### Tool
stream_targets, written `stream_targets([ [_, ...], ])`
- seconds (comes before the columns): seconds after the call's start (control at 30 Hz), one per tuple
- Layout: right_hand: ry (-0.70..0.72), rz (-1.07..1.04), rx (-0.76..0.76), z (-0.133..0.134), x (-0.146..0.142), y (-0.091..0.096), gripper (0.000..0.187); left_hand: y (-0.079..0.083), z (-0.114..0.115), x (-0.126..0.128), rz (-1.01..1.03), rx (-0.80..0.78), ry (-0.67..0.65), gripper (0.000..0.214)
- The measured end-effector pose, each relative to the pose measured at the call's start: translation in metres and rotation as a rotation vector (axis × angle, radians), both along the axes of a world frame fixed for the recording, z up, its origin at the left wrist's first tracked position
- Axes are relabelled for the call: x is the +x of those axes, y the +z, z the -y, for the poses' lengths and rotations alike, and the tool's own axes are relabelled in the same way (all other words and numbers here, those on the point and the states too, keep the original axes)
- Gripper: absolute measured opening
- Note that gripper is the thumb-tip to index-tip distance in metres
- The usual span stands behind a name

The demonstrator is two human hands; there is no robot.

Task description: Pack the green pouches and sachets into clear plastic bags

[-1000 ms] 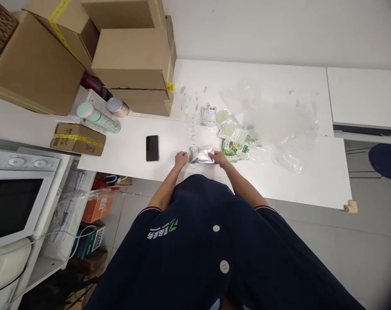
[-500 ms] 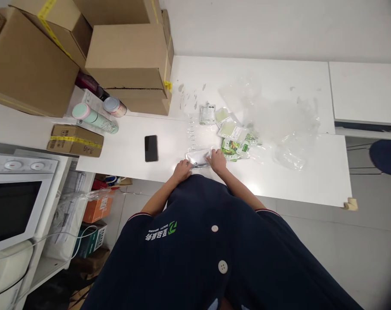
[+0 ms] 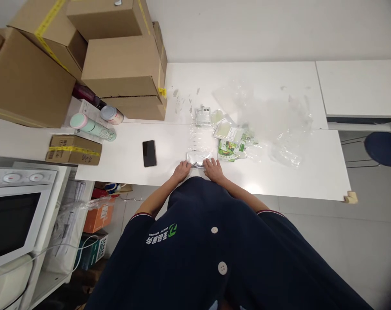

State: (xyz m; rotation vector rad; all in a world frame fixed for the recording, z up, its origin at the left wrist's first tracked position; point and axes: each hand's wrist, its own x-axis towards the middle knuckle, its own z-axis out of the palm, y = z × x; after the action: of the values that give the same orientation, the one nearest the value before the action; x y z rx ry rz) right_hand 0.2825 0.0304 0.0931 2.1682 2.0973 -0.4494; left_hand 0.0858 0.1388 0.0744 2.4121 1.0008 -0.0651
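Observation:
A silvery packet in clear plastic (image 3: 199, 157) lies flat near the table's front edge, between my two hands. My left hand (image 3: 182, 171) is at its lower left corner, fingers curled together and gripping the edge. On its right side rests my right hand (image 3: 214, 170), with the fingers stretched and slightly spread over the edge. Just right of the packet is a pile of green printed pouches (image 3: 230, 149). A pale green-and-white sachet (image 3: 228, 131) lies above them. Farther back sits a small white sachet (image 3: 203, 116) in clear wrap.
A black phone (image 3: 149, 153) lies left of my hands. Crumpled clear plastic bags (image 3: 285, 148) spread over the right side of the white table (image 3: 321, 172). Cardboard boxes (image 3: 121, 64) are stacked at the back left, near a mint bottle (image 3: 93, 127). A microwave (image 3: 14, 219) stands at left.
My right hand has gone from gripping the packet's upper right side to lying with fingers stretched at its lower right. The left hand stays at the left corner. The view has shifted slightly.

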Motion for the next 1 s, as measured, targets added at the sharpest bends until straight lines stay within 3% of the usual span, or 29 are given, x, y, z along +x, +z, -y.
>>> stream_targets([
  [0.1, 0.018, 0.020, 0.025, -0.002, -0.001, -0.001, 0.056, 0.002, 0.001, 0.000, 0.025, -0.059, 0.111, 0.020],
  [0.2, 0.038, 0.020, 0.024, -0.004, 0.001, -0.001, 0.056, 0.005, 0.006, 0.005, 0.057, -0.139, 0.282, 0.031],
  [0.47, 0.080, -0.009, 0.024, -0.003, 0.011, 0.001, 0.076, 0.008, 0.007, 0.019, 0.168, -0.421, 0.714, 0.037],
  [0.63, 0.039, 0.018, 0.037, -0.007, 0.007, 0.002, 0.072, 0.015, 0.001, 0.023, 0.272, -0.614, 0.858, 0.030],
  [0.77, 0.065, 0.019, 0.089, -0.011, 0.002, -0.002, 0.049, 0.026, -0.003, 0.015, 0.357, -0.705, 0.870, 0.026],
  [0.87, 0.120, -0.032, 0.078, -0.015, 0.001, 0.000, 0.051, 0.036, 0.000, 0.000, 0.389, -0.673, 0.833, 0.047],
  [1.0, 0.154, -0.130, -0.017, -0.023, 0.002, 0.018, 0.052, 0.043, 0.006, -0.018, 0.250, -0.263, 0.389, 0.088],
])
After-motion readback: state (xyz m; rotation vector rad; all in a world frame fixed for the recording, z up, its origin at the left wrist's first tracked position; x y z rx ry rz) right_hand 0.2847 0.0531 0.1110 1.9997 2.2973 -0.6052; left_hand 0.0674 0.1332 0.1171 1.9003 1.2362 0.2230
